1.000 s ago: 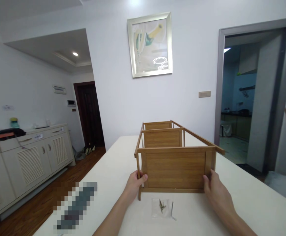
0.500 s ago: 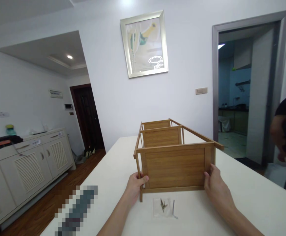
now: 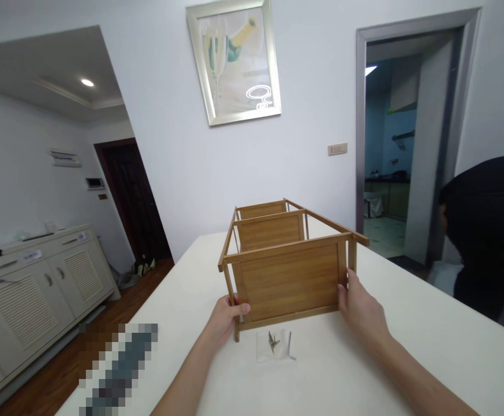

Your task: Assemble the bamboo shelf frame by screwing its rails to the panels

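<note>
A brown wooden shelf rack [image 3: 290, 280] lies on its side on the white table, its several panels standing one behind another. My left hand [image 3: 226, 318] grips the near left edge, thumb on the panel face and fingers behind the frame. On the near right edge, my right hand [image 3: 362, 303] is closed the same way, some fingertips hidden behind the wood. Close in front of the rack lie a small clear plastic bag [image 3: 261, 348] with several brass-coloured screws [image 3: 273, 342] and a thin grey hex key [image 3: 290, 346].
The white table [image 3: 321, 381] runs back to the wall. A blurred-out dark item [image 3: 124, 364] lies at its left edge. A person in black [image 3: 489, 219] bends beside the table at the right. A white cabinet [image 3: 52, 289] stands on the left.
The view has swung right. The rack is still held at both edges, its right end now slightly higher in view. At the right, the person has come further into view and bends over.
</note>
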`<state>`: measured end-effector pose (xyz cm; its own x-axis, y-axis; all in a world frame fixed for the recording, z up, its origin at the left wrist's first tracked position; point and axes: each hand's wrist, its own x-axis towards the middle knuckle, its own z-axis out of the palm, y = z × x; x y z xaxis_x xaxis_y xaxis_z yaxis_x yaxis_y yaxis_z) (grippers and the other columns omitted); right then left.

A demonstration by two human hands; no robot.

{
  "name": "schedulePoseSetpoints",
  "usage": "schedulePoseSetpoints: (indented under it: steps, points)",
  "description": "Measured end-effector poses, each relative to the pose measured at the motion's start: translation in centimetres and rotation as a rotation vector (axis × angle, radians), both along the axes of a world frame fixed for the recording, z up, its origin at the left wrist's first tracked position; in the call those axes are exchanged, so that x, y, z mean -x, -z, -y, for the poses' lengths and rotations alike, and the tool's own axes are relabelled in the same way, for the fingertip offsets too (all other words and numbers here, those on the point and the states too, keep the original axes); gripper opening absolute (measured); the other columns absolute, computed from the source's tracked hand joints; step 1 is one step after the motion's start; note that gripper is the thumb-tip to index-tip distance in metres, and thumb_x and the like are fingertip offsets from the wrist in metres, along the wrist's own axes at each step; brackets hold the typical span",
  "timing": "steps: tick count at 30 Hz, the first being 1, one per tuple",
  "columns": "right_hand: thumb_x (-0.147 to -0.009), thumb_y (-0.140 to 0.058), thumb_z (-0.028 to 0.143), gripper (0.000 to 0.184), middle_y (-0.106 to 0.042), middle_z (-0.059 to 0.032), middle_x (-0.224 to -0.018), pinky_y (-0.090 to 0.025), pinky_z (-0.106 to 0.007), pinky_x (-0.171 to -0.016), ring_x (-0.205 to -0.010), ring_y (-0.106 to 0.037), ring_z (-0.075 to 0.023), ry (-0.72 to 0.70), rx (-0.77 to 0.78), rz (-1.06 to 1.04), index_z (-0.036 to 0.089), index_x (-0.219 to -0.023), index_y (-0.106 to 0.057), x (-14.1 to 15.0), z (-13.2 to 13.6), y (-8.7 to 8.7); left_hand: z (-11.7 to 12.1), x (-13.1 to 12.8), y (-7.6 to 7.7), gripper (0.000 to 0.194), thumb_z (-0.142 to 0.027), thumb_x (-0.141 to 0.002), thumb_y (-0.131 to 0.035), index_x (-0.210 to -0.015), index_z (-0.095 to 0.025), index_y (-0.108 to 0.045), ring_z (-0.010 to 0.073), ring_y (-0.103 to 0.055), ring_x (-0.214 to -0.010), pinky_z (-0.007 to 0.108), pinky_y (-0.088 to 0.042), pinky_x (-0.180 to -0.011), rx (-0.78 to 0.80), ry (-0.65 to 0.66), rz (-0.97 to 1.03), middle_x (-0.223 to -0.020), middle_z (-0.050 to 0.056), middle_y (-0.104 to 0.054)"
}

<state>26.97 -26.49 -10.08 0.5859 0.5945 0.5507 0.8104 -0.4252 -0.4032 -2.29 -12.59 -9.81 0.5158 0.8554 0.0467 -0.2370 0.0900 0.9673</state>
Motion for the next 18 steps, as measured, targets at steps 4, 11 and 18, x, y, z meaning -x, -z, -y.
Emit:
schedulePoseSetpoints:
  steps: [4,11,18]
  points:
    - [-0.095,-0.035,0.030,0.037,-0.072,-0.0120,-0.110,-0.048,-0.035,-0.073,-0.087,-0.068,-0.0254,-0.012,-0.154,-0.043,0.018,-0.118,-0.062,-1.3,1.4,-0.7,-0.4,0.2,0.8,0.041,-0.027,-0.051,-0.090,-0.082,-0.012,-0.068,0.0262,-0.070,-0.087,0.040,-0.054,-0.087,0.011,0.015,0.008,-0.086,0.010,-0.074]
    - [-0.077,-0.044,0.018,0.038,-0.073,-0.0117,-0.100,-0.049,-0.038,-0.089,-0.094,-0.067,-0.0243,-0.015,-0.251,-0.450,0.013,-0.106,-0.067,-6.6,2.3,0.5,-0.8,0.5,1.1,0.039,-0.026,-0.053,-0.089,-0.082,-0.011,-0.068,0.0282,-0.071,-0.087,0.042,-0.057,-0.084,0.042,-0.010,0.006,-0.086,0.010,-0.074]
    - [-0.073,-0.054,0.020,0.030,-0.075,-0.0062,-0.089,-0.052,-0.027,-0.065,-0.074,-0.069,-0.0187,-0.293,-0.108,-0.554,0.016,-0.099,-0.070,-4.7,1.3,1.8,-1.6,1.3,1.3,0.040,-0.026,-0.055,-0.088,-0.085,-0.011,-0.067,0.0286,-0.071,-0.089,0.041,-0.058,-0.083,0.061,-0.086,0.007,-0.090,0.011,-0.075]
